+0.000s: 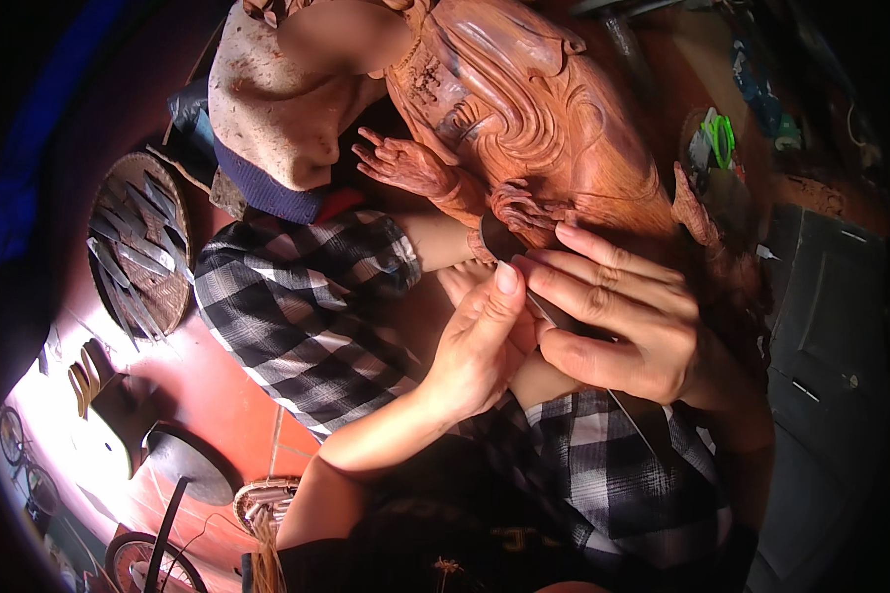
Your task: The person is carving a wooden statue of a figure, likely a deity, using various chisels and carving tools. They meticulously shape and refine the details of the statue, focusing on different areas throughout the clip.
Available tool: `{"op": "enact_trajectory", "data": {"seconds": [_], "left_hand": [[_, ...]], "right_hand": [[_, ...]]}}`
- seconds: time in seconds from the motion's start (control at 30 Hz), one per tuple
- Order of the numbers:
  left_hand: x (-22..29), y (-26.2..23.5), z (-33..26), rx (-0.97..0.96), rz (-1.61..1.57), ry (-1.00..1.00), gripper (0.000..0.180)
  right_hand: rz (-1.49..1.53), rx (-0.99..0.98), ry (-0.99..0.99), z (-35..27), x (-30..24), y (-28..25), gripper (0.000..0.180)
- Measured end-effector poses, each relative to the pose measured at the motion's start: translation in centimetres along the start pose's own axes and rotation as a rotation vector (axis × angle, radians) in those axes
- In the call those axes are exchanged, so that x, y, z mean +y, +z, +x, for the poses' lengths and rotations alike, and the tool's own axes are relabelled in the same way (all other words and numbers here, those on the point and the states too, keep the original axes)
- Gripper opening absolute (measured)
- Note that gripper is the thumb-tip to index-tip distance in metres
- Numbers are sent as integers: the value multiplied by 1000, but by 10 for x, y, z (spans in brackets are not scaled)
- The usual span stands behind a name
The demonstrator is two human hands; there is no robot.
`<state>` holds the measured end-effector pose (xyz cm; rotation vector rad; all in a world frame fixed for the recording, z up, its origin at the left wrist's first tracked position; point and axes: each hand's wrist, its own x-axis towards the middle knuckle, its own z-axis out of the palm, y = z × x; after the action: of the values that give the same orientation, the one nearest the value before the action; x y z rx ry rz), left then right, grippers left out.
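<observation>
A reddish-brown wooden statue [554, 109] with carved robe folds leans across the upper middle, close to my lap. One of its carved hands [405, 163] reaches out with fingers raised; the other carved hand [526, 208] lies against the robe. My right hand [618, 311] is closed around a dark, flat metal carving chisel [502, 240], whose blade end is at the lower carved hand. The chisel's other end slants down over my thigh. My left hand [489, 331] is closed at the chisel near its blade, thumb up; its fingers are partly hidden.
A round woven basket [140, 247] of flat metal chisels sits at the left. A stained pale cloth [272, 99] bunches beside the statue. At lower left are a small basket of tools [267, 499] and a bicycle wheel [153, 563]. A dark grey panel [831, 376] stands at right.
</observation>
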<state>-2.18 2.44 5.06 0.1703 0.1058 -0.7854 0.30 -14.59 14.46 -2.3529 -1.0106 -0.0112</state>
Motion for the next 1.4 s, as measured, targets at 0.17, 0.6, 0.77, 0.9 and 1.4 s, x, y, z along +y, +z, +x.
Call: {"op": "enact_trajectory", "data": {"seconds": [0.17,0.6,0.77,0.9,1.4], "left_hand": [[-17,2,-8,49,74,-43,54],[2,-9,-11,109,132,-18,56],[-32,-33,-32,73,-27,-212,41],[-23,-7,-38,-286,-8,-150,46],[-1,-6,-52,-107,1355,262,23]], "right_hand": [[33,-64,71,-7,-10,-9,10],[-198,-59,-39,-3,-15,13,13],[-232,-188,-48,-15,-30,-6,13],[-84,-202,35,-17,-51,-30,24],[604,-174,732,-16,-24,-3,18]]}}
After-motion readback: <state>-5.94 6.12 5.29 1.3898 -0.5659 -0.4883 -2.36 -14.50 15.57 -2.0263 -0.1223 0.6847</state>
